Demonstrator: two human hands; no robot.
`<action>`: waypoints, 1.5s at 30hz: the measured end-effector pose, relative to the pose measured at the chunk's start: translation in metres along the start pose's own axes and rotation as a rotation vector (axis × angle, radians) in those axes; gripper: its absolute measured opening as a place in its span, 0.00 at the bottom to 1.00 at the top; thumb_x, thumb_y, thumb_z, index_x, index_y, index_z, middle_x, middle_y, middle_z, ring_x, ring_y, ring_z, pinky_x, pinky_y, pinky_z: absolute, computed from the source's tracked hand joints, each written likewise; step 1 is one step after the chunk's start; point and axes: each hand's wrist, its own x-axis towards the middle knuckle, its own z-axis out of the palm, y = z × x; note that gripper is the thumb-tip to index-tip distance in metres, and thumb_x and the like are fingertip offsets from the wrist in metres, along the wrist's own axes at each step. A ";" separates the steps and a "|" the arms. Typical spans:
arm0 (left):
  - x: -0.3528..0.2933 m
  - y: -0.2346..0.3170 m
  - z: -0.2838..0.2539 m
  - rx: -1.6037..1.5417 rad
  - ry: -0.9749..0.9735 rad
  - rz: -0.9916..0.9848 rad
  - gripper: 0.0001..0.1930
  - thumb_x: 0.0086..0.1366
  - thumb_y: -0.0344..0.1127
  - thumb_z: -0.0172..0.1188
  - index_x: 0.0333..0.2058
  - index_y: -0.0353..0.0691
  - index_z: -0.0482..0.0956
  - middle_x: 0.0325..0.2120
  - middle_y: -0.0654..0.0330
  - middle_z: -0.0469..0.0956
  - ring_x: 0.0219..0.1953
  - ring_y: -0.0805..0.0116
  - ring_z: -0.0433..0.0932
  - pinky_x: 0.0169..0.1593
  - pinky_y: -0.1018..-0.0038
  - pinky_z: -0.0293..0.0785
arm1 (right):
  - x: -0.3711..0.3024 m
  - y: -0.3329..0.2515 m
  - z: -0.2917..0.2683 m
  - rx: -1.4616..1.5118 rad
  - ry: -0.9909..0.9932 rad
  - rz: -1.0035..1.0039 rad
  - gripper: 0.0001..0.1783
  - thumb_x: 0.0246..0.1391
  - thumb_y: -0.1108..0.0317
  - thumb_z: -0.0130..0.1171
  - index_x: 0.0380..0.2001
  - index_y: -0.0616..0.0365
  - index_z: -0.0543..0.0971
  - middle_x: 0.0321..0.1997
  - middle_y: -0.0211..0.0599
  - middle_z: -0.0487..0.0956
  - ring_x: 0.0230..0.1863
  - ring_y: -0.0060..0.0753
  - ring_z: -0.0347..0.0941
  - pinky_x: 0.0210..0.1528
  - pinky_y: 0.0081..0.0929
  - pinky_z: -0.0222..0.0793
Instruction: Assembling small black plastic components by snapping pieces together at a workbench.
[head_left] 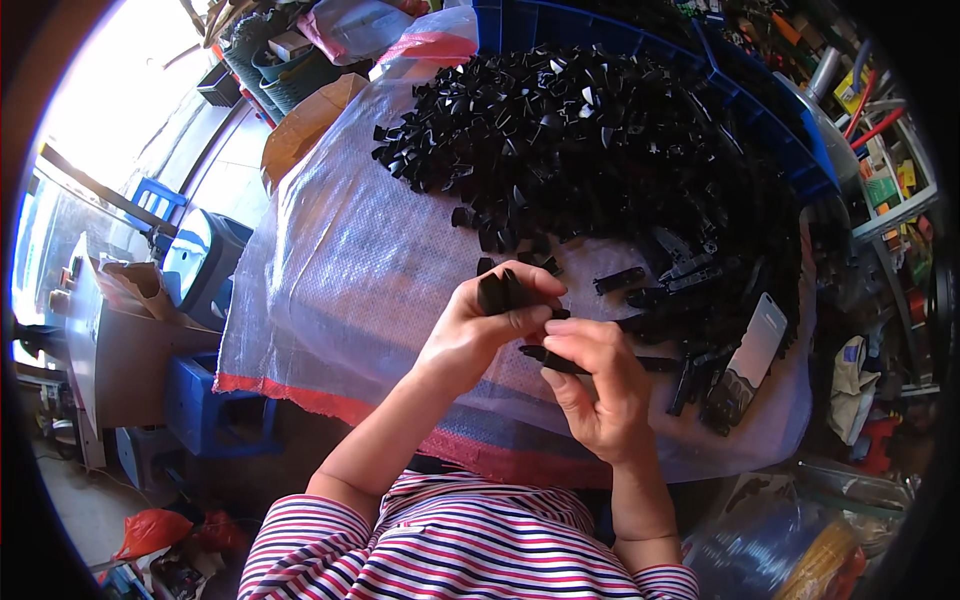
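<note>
Left hand (466,328) and right hand (607,388) grip black pieces (494,295) (phone (752,352) rightward), black heap (580,135) beyond

Spread out over there, a pale woven sheet (340,230) with a red edge (300,397) bears heaped small black pieces (570,130), longer black parts (688,275) and a phone (757,345)

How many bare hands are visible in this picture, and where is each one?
2. The left hand holds dark pieces over the woven sheet; the right hand, close beside it, pinches a slim black piece.
</note>
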 end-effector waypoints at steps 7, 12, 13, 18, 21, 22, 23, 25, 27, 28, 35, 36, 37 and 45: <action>0.001 -0.004 -0.003 -0.246 0.002 -0.128 0.06 0.57 0.28 0.58 0.34 0.34 0.74 0.27 0.61 0.75 0.28 0.72 0.75 0.34 0.78 0.72 | -0.009 0.004 0.009 0.074 0.021 0.025 0.12 0.49 0.71 0.59 0.37 0.61 0.73 0.42 0.45 0.75 0.43 0.41 0.73 0.45 0.29 0.68; 0.002 -0.004 -0.011 -0.198 0.052 -0.058 0.06 0.57 0.29 0.58 0.34 0.36 0.73 0.27 0.61 0.74 0.29 0.72 0.74 0.33 0.77 0.71 | -0.020 0.000 0.003 0.038 0.161 0.206 0.14 0.53 0.65 0.56 0.39 0.63 0.73 0.38 0.41 0.76 0.37 0.30 0.73 0.40 0.23 0.68; 0.002 -0.003 -0.012 -0.123 0.035 -0.020 0.07 0.57 0.29 0.58 0.34 0.36 0.72 0.28 0.60 0.74 0.30 0.72 0.74 0.33 0.76 0.72 | -0.021 -0.004 0.002 0.032 0.166 0.341 0.14 0.54 0.64 0.55 0.39 0.63 0.73 0.37 0.39 0.77 0.34 0.27 0.72 0.38 0.21 0.67; 0.000 -0.004 -0.004 0.115 0.053 0.109 0.07 0.56 0.29 0.61 0.33 0.36 0.74 0.28 0.61 0.75 0.28 0.74 0.73 0.33 0.78 0.70 | -0.020 -0.005 0.003 0.048 0.205 0.414 0.14 0.55 0.63 0.54 0.38 0.64 0.73 0.27 0.31 0.74 0.25 0.19 0.66 0.30 0.16 0.63; -0.003 0.001 0.003 0.284 0.075 0.155 0.05 0.58 0.30 0.58 0.31 0.35 0.75 0.24 0.66 0.74 0.26 0.77 0.72 0.32 0.80 0.68 | -0.017 -0.006 0.001 0.070 0.152 0.432 0.14 0.56 0.62 0.52 0.37 0.63 0.73 0.26 0.30 0.73 0.24 0.18 0.64 0.28 0.15 0.61; -0.004 0.002 0.006 0.356 0.096 0.180 0.04 0.57 0.28 0.58 0.30 0.35 0.74 0.24 0.65 0.74 0.27 0.77 0.73 0.33 0.80 0.69 | -0.017 -0.006 0.000 0.064 0.124 0.453 0.13 0.56 0.64 0.53 0.38 0.63 0.72 0.26 0.32 0.74 0.24 0.20 0.67 0.27 0.17 0.63; -0.005 0.002 0.008 0.429 0.118 0.208 0.04 0.56 0.27 0.58 0.30 0.34 0.73 0.24 0.65 0.75 0.27 0.76 0.73 0.33 0.79 0.70 | -0.016 -0.006 0.000 0.058 0.096 0.472 0.12 0.56 0.65 0.53 0.38 0.64 0.72 0.27 0.35 0.76 0.24 0.23 0.70 0.27 0.19 0.66; -0.005 0.001 0.006 0.529 0.095 0.300 0.04 0.55 0.26 0.58 0.30 0.34 0.73 0.24 0.63 0.75 0.28 0.75 0.74 0.34 0.79 0.70 | -0.018 -0.001 0.003 0.050 0.128 0.438 0.12 0.56 0.65 0.53 0.37 0.63 0.72 0.25 0.34 0.75 0.22 0.21 0.68 0.26 0.18 0.65; -0.006 0.000 0.009 0.628 0.064 0.391 0.04 0.55 0.24 0.58 0.29 0.33 0.73 0.24 0.61 0.76 0.28 0.75 0.74 0.34 0.78 0.70 | -0.020 0.004 0.008 0.038 0.165 0.408 0.12 0.56 0.64 0.53 0.36 0.63 0.72 0.24 0.33 0.74 0.21 0.20 0.67 0.24 0.18 0.63; -0.009 -0.001 0.013 0.680 0.101 0.416 0.04 0.55 0.24 0.58 0.30 0.33 0.73 0.26 0.62 0.76 0.28 0.78 0.73 0.34 0.81 0.69 | -0.022 0.007 0.012 0.107 0.195 0.449 0.11 0.56 0.64 0.53 0.35 0.62 0.71 0.22 0.33 0.73 0.21 0.19 0.66 0.23 0.18 0.63; -0.013 -0.003 0.012 0.448 0.112 0.254 0.07 0.57 0.27 0.57 0.35 0.35 0.74 0.31 0.62 0.75 0.31 0.78 0.71 0.37 0.82 0.68 | -0.011 0.004 0.023 0.214 0.181 0.570 0.15 0.58 0.57 0.50 0.28 0.60 0.68 0.20 0.25 0.67 0.22 0.16 0.60 0.24 0.16 0.57; -0.015 -0.008 0.015 0.242 0.092 0.171 0.09 0.57 0.28 0.58 0.37 0.35 0.73 0.34 0.61 0.75 0.33 0.77 0.71 0.39 0.81 0.68 | -0.010 0.003 0.023 0.166 0.173 0.561 0.14 0.57 0.58 0.51 0.29 0.60 0.68 0.19 0.32 0.70 0.21 0.24 0.67 0.22 0.20 0.61; -0.017 -0.012 0.017 0.036 0.071 0.088 0.11 0.57 0.30 0.59 0.38 0.35 0.73 0.36 0.61 0.74 0.35 0.75 0.72 0.41 0.80 0.67 | -0.008 0.003 0.024 0.118 0.165 0.552 0.14 0.56 0.60 0.52 0.29 0.60 0.67 0.18 0.39 0.73 0.20 0.32 0.73 0.21 0.24 0.64; -0.001 0.002 -0.024 -0.776 -0.106 -0.084 0.17 0.62 0.39 0.51 0.49 0.44 0.67 0.52 0.47 0.66 0.52 0.54 0.69 0.48 0.58 0.72 | 0.022 0.035 -0.025 -0.806 -0.198 0.197 0.16 0.48 0.74 0.51 0.44 0.60 0.73 0.45 0.41 0.73 0.41 0.42 0.67 0.44 0.35 0.64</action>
